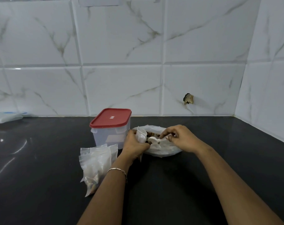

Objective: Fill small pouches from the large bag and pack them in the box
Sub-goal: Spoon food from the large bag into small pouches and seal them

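Left hand [134, 144] grips pouch [141, 133] at its mouth (film looks limp, light and slippery, so hold the rim); right hand [180, 138] pinches spoon [155, 141] over bag [164, 150].

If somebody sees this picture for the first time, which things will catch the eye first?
The red lid of the clear box stands out at the back of the black counter. Just right of it, the left hand holds a small pouch at the large bag while the right hand pinches a white spoon. A dark hole breaks the white tiled wall, further right.
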`<action>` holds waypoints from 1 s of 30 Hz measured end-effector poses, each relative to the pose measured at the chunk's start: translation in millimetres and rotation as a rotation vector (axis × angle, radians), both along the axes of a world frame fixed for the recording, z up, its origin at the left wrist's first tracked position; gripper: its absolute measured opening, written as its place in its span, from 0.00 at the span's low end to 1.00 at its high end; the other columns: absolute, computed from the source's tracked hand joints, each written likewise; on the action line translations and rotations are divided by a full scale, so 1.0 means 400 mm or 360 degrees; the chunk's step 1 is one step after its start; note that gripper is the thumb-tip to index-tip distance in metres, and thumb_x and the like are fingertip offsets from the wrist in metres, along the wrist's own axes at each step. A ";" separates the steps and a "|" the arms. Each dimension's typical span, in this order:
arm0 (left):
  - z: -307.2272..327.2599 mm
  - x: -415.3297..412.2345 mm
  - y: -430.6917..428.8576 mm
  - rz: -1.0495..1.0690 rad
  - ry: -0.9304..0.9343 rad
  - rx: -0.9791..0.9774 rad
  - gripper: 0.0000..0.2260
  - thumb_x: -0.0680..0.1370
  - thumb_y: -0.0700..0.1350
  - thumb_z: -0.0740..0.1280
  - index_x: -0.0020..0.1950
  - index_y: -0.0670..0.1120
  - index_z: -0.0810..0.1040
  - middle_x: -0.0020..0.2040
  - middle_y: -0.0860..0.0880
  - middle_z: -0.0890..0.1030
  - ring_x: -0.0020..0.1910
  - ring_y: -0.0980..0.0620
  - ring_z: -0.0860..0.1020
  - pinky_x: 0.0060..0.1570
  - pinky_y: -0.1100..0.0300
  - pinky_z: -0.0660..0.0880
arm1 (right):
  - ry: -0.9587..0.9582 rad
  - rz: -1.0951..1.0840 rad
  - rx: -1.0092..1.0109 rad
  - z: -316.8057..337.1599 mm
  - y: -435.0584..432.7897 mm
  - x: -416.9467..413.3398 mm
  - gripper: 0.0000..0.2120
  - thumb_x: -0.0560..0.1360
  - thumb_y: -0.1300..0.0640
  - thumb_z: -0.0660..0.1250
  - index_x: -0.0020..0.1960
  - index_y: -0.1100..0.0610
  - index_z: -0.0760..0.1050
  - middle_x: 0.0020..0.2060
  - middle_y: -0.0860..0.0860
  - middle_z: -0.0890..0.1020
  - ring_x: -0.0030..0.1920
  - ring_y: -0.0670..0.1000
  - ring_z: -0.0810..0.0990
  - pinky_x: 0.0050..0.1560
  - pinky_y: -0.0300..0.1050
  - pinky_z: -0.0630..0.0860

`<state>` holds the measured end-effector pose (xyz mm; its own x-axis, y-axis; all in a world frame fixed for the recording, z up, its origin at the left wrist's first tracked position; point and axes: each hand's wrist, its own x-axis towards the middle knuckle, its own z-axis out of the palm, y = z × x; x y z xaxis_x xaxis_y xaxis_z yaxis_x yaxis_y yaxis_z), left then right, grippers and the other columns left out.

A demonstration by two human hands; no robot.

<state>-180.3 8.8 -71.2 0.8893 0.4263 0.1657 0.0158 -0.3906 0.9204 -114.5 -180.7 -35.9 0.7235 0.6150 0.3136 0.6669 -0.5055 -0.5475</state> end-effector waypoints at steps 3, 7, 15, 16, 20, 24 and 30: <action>0.004 -0.005 -0.005 0.0003 0.0003 0.0028 0.29 0.67 0.42 0.75 0.63 0.47 0.66 0.58 0.47 0.74 0.57 0.49 0.74 0.60 0.50 0.75 | -0.0037 -0.0096 0.0109 -0.012 0.015 -0.003 0.14 0.79 0.65 0.62 0.52 0.49 0.83 0.52 0.43 0.83 0.53 0.40 0.79 0.55 0.37 0.73; 0.012 -0.018 -0.009 0.0013 0.0046 0.0145 0.32 0.66 0.41 0.76 0.65 0.46 0.65 0.59 0.48 0.73 0.58 0.49 0.73 0.57 0.55 0.74 | -0.0116 -0.0249 0.0029 -0.029 0.031 0.005 0.15 0.79 0.64 0.60 0.52 0.49 0.82 0.55 0.46 0.83 0.56 0.46 0.79 0.59 0.44 0.75; 0.006 -0.035 -0.012 -0.0008 0.0025 0.0059 0.33 0.66 0.41 0.76 0.66 0.46 0.64 0.61 0.47 0.72 0.61 0.48 0.73 0.61 0.53 0.74 | 0.0424 -0.0293 0.0265 -0.036 0.029 0.006 0.19 0.76 0.69 0.60 0.42 0.50 0.83 0.48 0.50 0.84 0.53 0.52 0.82 0.50 0.45 0.78; 0.004 -0.035 -0.011 -0.0017 0.0016 0.0019 0.33 0.65 0.41 0.76 0.66 0.47 0.64 0.62 0.47 0.72 0.61 0.47 0.73 0.62 0.51 0.74 | 0.0477 -0.0312 0.0273 -0.038 0.029 0.008 0.20 0.75 0.70 0.59 0.41 0.50 0.83 0.47 0.52 0.84 0.52 0.55 0.83 0.51 0.51 0.80; 0.002 -0.035 -0.009 -0.0066 -0.0016 -0.0197 0.34 0.66 0.38 0.76 0.66 0.47 0.64 0.62 0.45 0.73 0.59 0.47 0.75 0.61 0.49 0.76 | 0.0591 -0.0281 0.0199 -0.036 0.024 0.012 0.22 0.74 0.73 0.56 0.46 0.54 0.84 0.51 0.54 0.84 0.47 0.49 0.84 0.54 0.45 0.80; 0.010 -0.032 -0.010 -0.0106 -0.0039 -0.0316 0.33 0.66 0.36 0.77 0.65 0.48 0.64 0.59 0.46 0.74 0.58 0.47 0.76 0.59 0.49 0.77 | 0.0493 -0.0288 0.0119 -0.040 0.022 0.029 0.24 0.73 0.72 0.58 0.38 0.48 0.84 0.49 0.53 0.85 0.50 0.56 0.84 0.59 0.57 0.78; 0.022 -0.031 -0.021 -0.0116 -0.0118 -0.0366 0.32 0.66 0.33 0.76 0.63 0.49 0.65 0.57 0.48 0.74 0.57 0.48 0.76 0.58 0.49 0.78 | 0.0487 -0.0123 0.0040 -0.014 -0.002 0.018 0.22 0.75 0.72 0.61 0.41 0.47 0.83 0.51 0.51 0.84 0.52 0.50 0.82 0.59 0.48 0.78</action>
<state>-192.5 0.4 -62.6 0.9081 0.3954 0.1376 -0.0757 -0.1683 0.9828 -107.1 -181.3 -41.4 0.8309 0.5493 0.0883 0.4294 -0.5322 -0.7296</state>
